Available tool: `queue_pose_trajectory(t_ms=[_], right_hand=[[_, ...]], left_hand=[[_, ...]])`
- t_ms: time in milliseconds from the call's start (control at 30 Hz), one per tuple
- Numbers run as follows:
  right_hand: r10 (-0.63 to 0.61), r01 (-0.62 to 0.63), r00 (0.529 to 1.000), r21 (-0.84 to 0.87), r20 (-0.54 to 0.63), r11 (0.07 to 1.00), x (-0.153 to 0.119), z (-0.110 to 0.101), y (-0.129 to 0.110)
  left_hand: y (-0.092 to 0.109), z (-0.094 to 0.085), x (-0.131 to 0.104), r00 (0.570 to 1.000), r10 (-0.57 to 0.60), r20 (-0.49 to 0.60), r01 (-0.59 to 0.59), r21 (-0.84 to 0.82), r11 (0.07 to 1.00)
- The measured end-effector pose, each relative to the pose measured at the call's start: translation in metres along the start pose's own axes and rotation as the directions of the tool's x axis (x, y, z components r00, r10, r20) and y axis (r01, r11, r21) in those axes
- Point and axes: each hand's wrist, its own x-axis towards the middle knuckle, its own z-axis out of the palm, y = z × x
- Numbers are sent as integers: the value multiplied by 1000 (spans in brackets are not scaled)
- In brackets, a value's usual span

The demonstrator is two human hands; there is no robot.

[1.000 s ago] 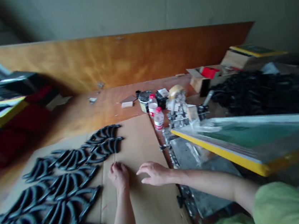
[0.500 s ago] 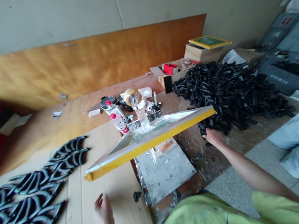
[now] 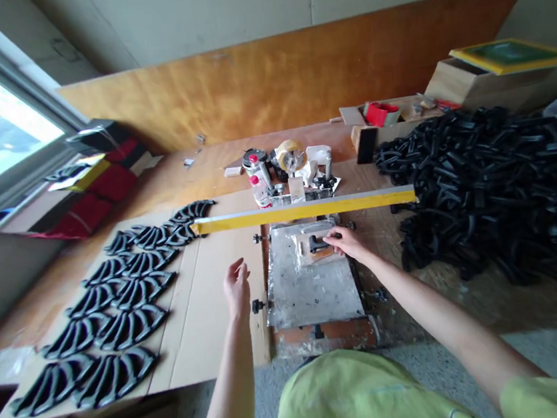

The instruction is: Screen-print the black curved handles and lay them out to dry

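Note:
My right hand [image 3: 345,241] pinches a small black curved plastic handle [image 3: 318,242] on a clear-taped holder in the upper part of a grey metal base plate [image 3: 313,292]. Above the plate a yellow-edged screen printing frame [image 3: 303,211] is raised, seen almost edge-on. To the left of the plate, my left hand [image 3: 237,284] hovers over a cardboard sheet [image 3: 204,311], its fingers loosely bent and apart with nothing in them. Rows of black curved handles [image 3: 131,289] lie fanned out on the cardboard at the left.
A large heap of black handles [image 3: 481,179] covers the table's right side. Bottles with red caps [image 3: 256,181] and a tape roll [image 3: 291,156] stand behind the frame. Black knobs [image 3: 258,306] stick out beside the plate. Another yellow frame [image 3: 512,55] rests on a box at back right.
My right hand has moved left from the heap to the plate, bringing a black handle. My left hand shows higher in the picture. The view has swung left, and the frame looks more level.

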Motion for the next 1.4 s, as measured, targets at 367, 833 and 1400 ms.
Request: queue_pose_trajectory(t_ms=[367,833,1400], right_hand=[[-370,451,891,-605,262,656,-8,42,-29],[-417,199,881,-624,-224,756,21,-59,-44],[-321,650,731,-474,602,594,17,1,-69]], left_hand=[[122,26,-12,977,214,22,-195,-330,924],[41,-9,-56,859,-169,484,225,-60,972],[-17,11,-55,922,-134,362,139,11,990]])
